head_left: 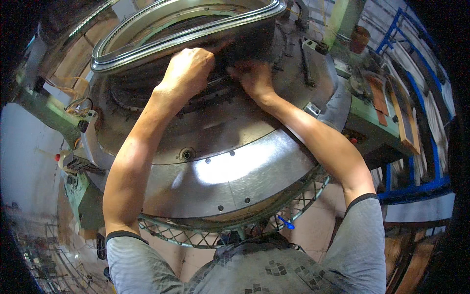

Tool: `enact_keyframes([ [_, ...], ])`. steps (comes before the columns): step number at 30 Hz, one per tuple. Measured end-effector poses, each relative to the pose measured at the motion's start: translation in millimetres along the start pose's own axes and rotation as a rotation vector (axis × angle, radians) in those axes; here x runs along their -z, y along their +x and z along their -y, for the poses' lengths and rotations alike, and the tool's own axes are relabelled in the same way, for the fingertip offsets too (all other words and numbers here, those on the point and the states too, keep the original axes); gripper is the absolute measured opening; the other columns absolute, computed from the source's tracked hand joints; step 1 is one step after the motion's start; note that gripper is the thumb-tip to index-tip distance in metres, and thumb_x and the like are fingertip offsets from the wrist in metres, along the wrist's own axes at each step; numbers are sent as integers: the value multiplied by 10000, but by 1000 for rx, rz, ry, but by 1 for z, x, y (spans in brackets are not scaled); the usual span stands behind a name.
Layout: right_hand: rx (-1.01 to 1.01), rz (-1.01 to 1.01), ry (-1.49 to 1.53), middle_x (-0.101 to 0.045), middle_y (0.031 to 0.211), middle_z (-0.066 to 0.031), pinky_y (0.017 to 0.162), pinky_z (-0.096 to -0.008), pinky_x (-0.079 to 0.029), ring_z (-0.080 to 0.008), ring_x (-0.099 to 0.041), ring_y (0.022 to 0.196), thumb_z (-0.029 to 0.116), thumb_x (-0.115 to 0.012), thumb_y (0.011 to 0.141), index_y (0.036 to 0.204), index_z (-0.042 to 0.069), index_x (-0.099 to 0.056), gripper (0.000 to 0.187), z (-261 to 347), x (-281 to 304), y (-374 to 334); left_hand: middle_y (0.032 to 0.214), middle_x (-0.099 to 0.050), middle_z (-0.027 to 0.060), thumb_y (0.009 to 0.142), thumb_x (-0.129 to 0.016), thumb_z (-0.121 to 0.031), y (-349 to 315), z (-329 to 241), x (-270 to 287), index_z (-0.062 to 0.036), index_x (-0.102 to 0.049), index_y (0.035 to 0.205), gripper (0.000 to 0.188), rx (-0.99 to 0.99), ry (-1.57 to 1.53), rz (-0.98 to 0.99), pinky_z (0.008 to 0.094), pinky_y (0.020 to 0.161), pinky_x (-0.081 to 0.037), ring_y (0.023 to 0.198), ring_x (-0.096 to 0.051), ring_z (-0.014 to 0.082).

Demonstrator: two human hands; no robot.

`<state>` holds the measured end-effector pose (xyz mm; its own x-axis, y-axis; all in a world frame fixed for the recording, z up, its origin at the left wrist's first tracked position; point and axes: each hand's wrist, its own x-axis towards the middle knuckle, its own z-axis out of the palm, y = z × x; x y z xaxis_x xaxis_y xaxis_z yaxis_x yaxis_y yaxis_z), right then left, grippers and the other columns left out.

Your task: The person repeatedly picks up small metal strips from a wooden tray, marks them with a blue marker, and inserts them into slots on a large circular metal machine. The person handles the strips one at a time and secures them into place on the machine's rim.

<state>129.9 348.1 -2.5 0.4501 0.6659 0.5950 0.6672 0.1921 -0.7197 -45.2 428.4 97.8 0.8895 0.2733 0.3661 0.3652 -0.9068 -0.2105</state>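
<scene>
While the round metal machine (pixel 235 169) gleams, blue racking (pixel 435 156) stands rightward.

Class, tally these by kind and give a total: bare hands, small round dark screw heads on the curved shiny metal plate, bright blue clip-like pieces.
Bare hands (left hand, right hand): 2
Small round dark screw heads on the curved shiny metal plate: 4
Bright blue clip-like piece: 1
Total: 7

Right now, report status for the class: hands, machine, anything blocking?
Left hand curled, grip hidden; right hand blurred, grip unclear. Both over round machine. Metal rim just beyond.
</scene>
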Motion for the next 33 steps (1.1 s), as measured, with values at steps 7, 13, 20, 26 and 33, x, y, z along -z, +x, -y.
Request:
enact_keyframes([
  [7,185,70,-300,-701,737,-212,645,-377,-550,-265,-697,643,419,-797,826,765,10,-743,418,12,16,23,876,-697,243,761,-623,18,-2,-6,7,-60,-658,987,242,15,40,13,474,725,-592,830,-704,415],
  [13,243,-120,-551,-712,786,-194,638,-463,-571,-376,-718,745,651,-769,737,812,94,-768,562,11,32,52,869,-699,239,739,-630,6,-8,-18,22,6,-713,769,88,24,55,78,458,714,-590,813,-711,401],
  [20,192,-35,-546,-741,809,-165,659,-439,-576,-339,-727,718,681,-752,747,959,88,-764,629,16,32,47,1422,-554,183,670,-628,101,-43,-36,15,15,-680,824,183,-19,-359,-357,419,783,-593,990,-700,379],
  [26,-405,478,825,-728,951,-48,620,-274,-480,-113,-607,734,285,-691,944,1054,22,-720,286,29,31,45,1243,-675,214,699,-738,93,-56,-41,10,21,-697,874,194,142,-566,-488,349,883,-573,1085,-704,317],
  [33,-337,515,747,-745,976,-78,589,-259,-456,-129,-630,766,186,-692,935,1091,27,-717,224,22,41,48,1126,-736,184,741,-760,75,-58,-41,2,14,-745,935,205,227,-671,-561,330,867,-573,991,-730,246],
])
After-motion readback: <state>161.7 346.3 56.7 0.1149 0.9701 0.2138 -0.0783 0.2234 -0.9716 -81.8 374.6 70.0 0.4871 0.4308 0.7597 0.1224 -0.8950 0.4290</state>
